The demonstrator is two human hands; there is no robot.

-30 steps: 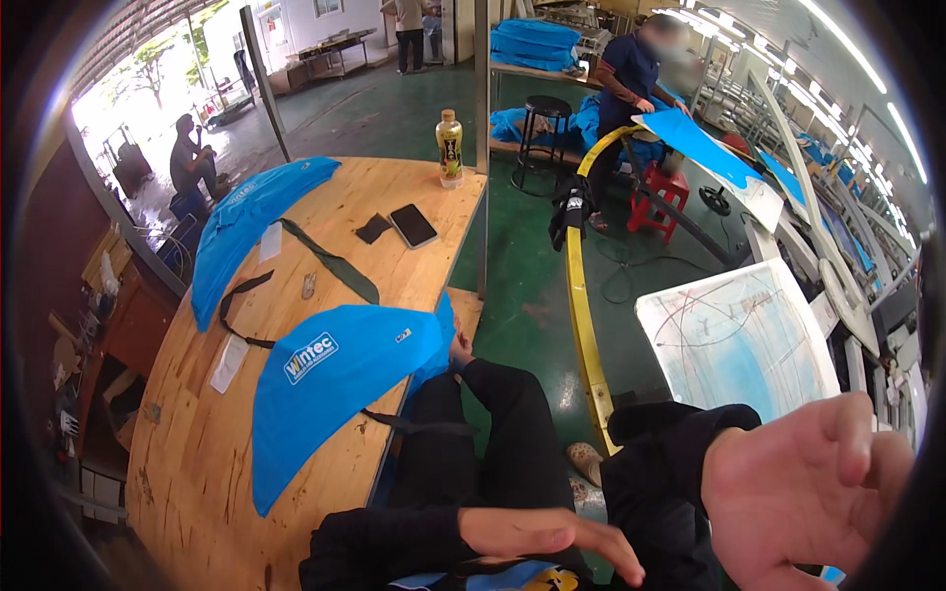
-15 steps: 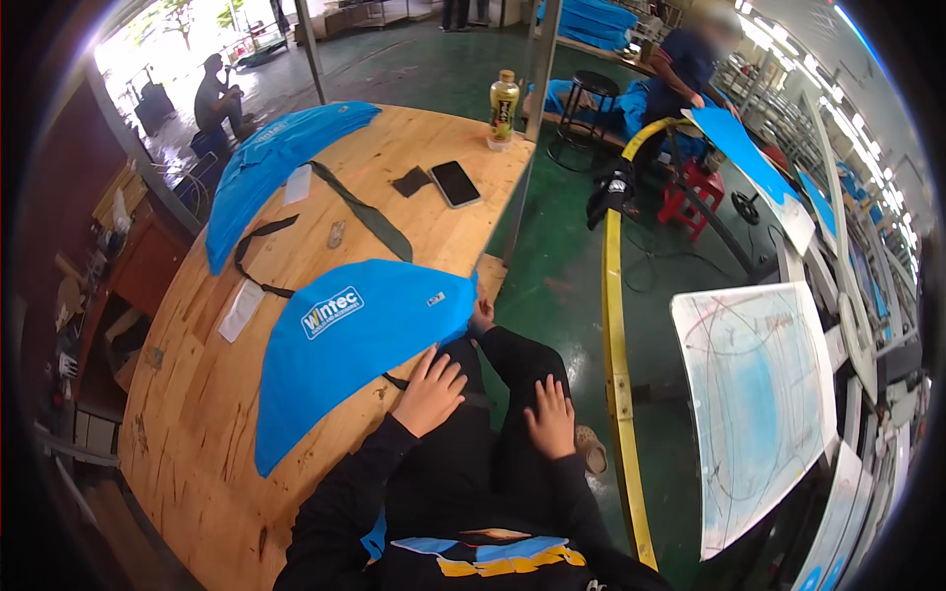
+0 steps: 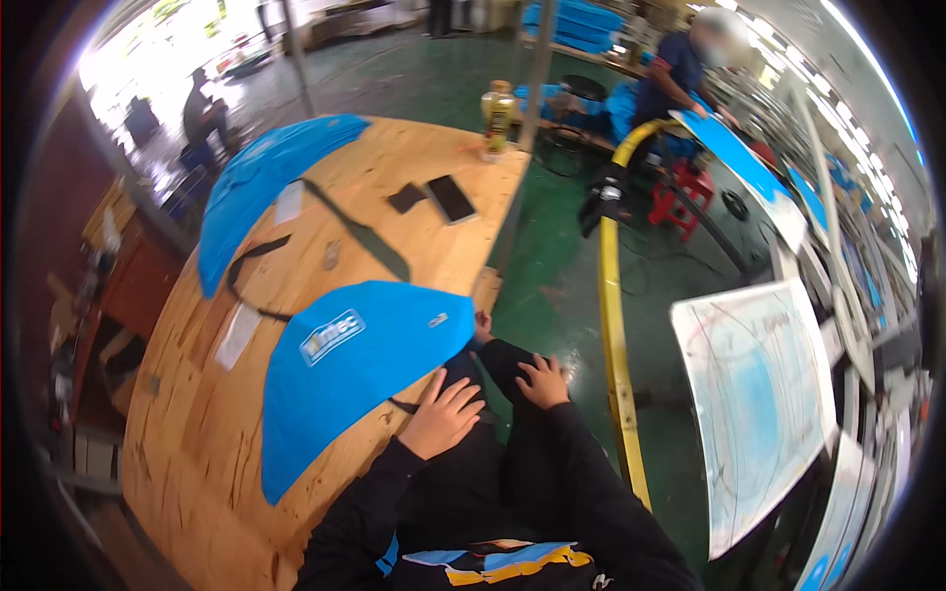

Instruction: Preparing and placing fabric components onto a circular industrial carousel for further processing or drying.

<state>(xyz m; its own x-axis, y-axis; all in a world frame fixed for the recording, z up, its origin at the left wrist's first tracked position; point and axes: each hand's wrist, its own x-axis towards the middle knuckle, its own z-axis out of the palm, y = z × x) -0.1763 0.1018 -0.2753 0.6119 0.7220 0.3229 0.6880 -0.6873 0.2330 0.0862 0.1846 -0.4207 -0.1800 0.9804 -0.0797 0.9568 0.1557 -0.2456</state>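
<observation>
My left hand (image 3: pixel 441 414) rests on my dark-trousered thigh, fingers spread, beside the lower edge of a curved blue fabric cover (image 3: pixel 365 369) that lies on the wooden table (image 3: pixel 187 443). My right hand (image 3: pixel 543 381) lies on my other leg near the knee, fingers apart, with nothing in it. A black strap end pokes out from under the cover close to my left fingers. Further back on the left lies a second blue fabric cover (image 3: pixel 261 182). Between the two are a dark green strap (image 3: pixel 357 231), a black strap (image 3: pixel 236 271) and white paper slips (image 3: pixel 237 335).
A phone (image 3: pixel 451 199), a dark cloth scrap (image 3: pixel 405 198) and a drink bottle (image 3: pixel 496 118) stand or lie toward the table's far right. A yellow curved bar (image 3: pixel 615 345) rises at my right, beside a marked white board (image 3: pixel 754 404). Another person (image 3: pixel 675 74) works beyond, near a red stool (image 3: pixel 682 200).
My right hand has moved forward and left along my leg. My left hand has shifted slightly right. The whole view has tilted a little; the covers lie as before.
</observation>
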